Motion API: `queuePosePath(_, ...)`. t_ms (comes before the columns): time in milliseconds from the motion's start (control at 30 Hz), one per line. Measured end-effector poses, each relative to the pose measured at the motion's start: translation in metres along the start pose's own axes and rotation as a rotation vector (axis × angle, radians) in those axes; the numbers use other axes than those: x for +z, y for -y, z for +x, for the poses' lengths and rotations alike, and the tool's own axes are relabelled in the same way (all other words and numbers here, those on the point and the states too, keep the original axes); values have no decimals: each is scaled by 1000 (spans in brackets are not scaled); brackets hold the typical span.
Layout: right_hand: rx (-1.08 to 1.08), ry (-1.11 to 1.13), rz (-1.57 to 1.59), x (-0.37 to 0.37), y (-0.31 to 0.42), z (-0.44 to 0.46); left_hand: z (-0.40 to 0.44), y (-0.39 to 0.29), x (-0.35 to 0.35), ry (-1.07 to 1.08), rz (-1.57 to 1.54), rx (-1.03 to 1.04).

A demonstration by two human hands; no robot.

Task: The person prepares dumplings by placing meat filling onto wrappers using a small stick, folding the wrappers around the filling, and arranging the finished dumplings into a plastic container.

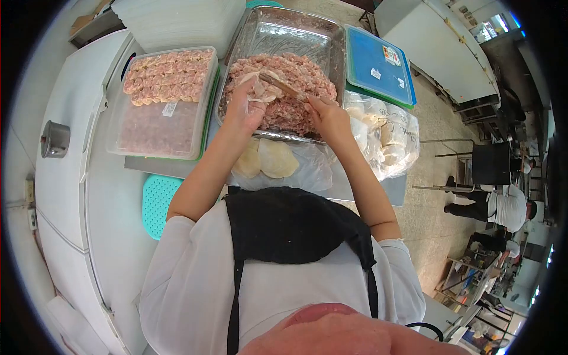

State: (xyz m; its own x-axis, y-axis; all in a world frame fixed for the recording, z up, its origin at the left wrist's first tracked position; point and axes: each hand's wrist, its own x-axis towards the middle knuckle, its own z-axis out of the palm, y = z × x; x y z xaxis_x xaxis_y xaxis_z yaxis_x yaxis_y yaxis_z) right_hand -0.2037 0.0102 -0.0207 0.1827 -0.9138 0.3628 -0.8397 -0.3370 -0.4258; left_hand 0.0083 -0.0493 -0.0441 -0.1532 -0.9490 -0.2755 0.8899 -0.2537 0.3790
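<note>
My left hand [245,111] is cupped around a thin round dumpling wrapper [269,93], held over the near left part of a metal tray [290,31]. My right hand [329,118] grips a flat wooden stick [281,86], its far end at the wrapper. How much filling lies in the wrapper I cannot tell. Pink minced meat [302,74] is heaped in the near half of the tray. Just in front of me, pale round wrappers [277,160] lie on a clear plastic bag [313,168].
On the left, a lidless-looking plastic container [195,151] carries rows of filled dumplings [168,74]. Blue lids [378,68] and bagged wrappers [387,136] are at the right. A turquoise perforated stool [158,204] stands below left. People [503,207] work in the far right background.
</note>
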Motion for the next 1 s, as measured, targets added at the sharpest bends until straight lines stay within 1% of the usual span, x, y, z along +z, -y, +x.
queuePosePath(67,35,53,-222,7,-9,0,-7,1,1,-20,-8,6)
queuePosePath(100,41,52,-225,1,-13,1,-12,-1,6,-42,-17,14)
queuePosePath(133,74,150,-285,-9,-17,3,-14,-8,11,-40,-15,7)
queuePosePath(167,99,250,-346,-17,-17,7,-16,-17,16,35,-12,-10)
queuePosePath(200,100,254,-348,-29,-3,10,-18,-23,16,104,-9,-27)
queuePosePath(233,102,269,-374,-47,17,10,-12,-25,10,104,-11,-28)
queuePosePath(267,103,283,-402,-56,29,8,0,-26,1,53,-25,-7)
queuePosePath(300,104,280,-404,-55,37,4,4,-28,2,5,-38,14)
queuePosePath(367,-37,162,-183,-47,54,0,9,-23,5,8,-60,-3)
queuePosePath(400,-36,163,-187,-36,55,0,9,-21,7,8,-80,-17)
queuePosePath(433,-26,109,-172,-19,49,-3,12,-19,5,9,-82,-21)
queuePosePath(467,-15,55,-157,-5,40,-6,16,-16,1,87,-20,-17)
queuePosePath(500,-15,56,-161,4,31,-8,19,-13,-2,166,40,-10)
queuePosePath(533,22,27,-190,12,22,-8,19,-11,-2,167,37,-7)
queuePosePath(600,64,-4,-218,10,12,-8,13,-9,1,-7,15,10)
queuePosePath(667,226,255,-268,-10,6,-7,3,-16,6,34,15,1)
queuePosePath(700,220,256,-269,-24,15,-3,-1,-20,10,71,7,3)
queuePosePath(767,155,313,-260,-53,40,-7,8,-16,0,81,30,7)
queuePosePath(800,151,313,-259,-49,40,-10,5,-17,8,98,53,9)
queuePosePath(867,-33,119,-87,-35,40,-17,-8,-10,22,88,62,-3)
queuePosePath(900,-35,121,-86,-36,34,-16,-15,-8,31,76,72,-20)
queuePosePath(933,-44,192,-98,-39,25,-12,-17,-7,34,74,70,-16)
queuePosePath(967,-61,265,-112,-42,17,-8,-18,-5,37,-4,61,-6)
queuePosePath(1000,-75,267,-109,-53,21,-5,-18,-4,39,-81,53,7)
